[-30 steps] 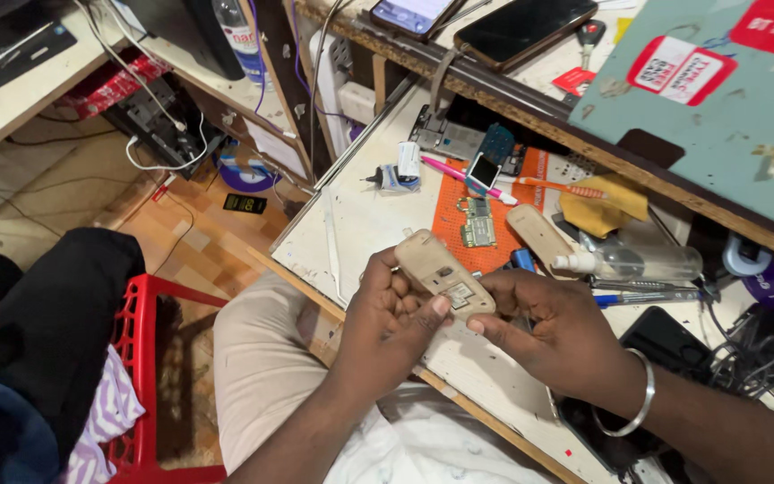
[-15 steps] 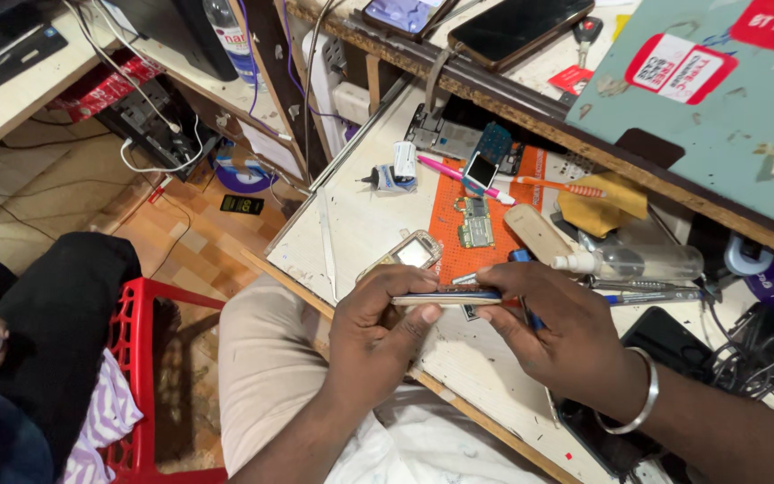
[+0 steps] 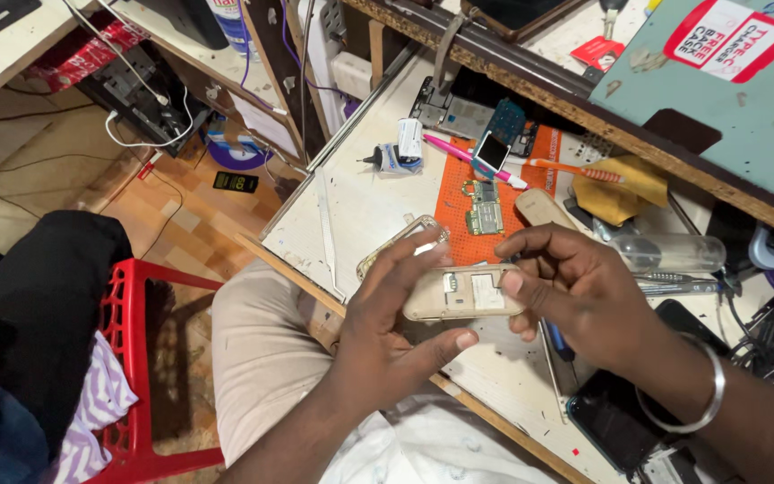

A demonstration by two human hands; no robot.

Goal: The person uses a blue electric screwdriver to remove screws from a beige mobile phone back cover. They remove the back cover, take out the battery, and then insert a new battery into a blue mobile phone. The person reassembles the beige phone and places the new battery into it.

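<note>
Phone shell [image 3: 464, 292] now flat, open-backed, between two hands [image 3: 387, 332].

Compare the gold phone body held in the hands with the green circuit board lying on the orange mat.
The phone body is gold, larger, and held above the bench between the left hand and right hand, open back up; the circuit board is green, smaller, and lies flat and untouched on the orange mat. The phone body is a closed shell with slots showing; the circuit board is bare. Both are roughly rectangular.
</note>
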